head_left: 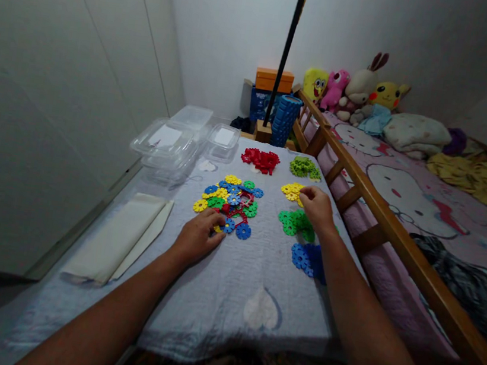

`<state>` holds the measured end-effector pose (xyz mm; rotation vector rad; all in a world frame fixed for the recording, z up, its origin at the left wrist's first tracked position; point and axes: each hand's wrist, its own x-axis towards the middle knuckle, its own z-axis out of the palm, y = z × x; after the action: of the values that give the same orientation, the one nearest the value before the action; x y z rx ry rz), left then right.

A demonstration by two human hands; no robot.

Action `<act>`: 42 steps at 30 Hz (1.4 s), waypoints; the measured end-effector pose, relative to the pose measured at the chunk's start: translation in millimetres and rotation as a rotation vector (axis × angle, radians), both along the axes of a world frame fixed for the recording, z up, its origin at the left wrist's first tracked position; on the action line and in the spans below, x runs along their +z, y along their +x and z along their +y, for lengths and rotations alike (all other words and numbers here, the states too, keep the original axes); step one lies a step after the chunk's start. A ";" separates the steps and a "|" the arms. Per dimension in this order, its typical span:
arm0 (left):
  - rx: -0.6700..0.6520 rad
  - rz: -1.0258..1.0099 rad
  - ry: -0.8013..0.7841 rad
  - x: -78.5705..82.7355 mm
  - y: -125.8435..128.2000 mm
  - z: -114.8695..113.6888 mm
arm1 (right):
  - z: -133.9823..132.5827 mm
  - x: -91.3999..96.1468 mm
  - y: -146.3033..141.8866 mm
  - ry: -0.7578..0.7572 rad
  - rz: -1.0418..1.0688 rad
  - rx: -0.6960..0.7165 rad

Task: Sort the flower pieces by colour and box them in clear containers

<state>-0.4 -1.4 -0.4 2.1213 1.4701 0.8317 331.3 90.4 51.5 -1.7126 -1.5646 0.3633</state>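
Work surface: a table under a pale blue quilted cover, pushed against the wooden bed rail on the right. White cupboard doors close off the left side.

On the cover:
- Centre: a joined cluster of flat plastic discs in yellow, blue, green and red.
- Right of centre, near to far: a blue pile, a dark green pile and a yellow pile.
- Far edge: a red pile and a light green pile.
- Far left: clear plastic containers.
- Near left: a folded cream sheet.

Left hand: fingers bent and close together, tips touching the near edge of the joined cluster. Right hand: fingers curled together at the near edge of the yellow pile.

Beyond the table: a black pole, an orange box and a blue roller. Plush toys sit at the far end of the bed.

Limits of view: whether either hand pinches a disc cannot be told, as the knuckles cover the fingertips. The right forearm covers part of the blue pile. The pole's top is cut off.
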 end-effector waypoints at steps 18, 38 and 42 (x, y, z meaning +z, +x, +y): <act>-0.005 0.025 0.022 -0.4 0.4 -0.3 | -75.6 -25.9 -115.5 -0.254 -0.315 0.582; -0.038 0.024 0.042 -4.1 -1.3 1.1 | -115.9 19.4 48.2 -0.458 -0.126 0.442; -0.035 0.025 0.045 -5.7 -2.1 1.7 | -120.7 15.8 53.3 -0.470 -0.282 0.384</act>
<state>-2.4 0.3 -6.1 2.1918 1.4354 0.8351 384.5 -30.3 67.3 -1.8602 -2.1548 0.7589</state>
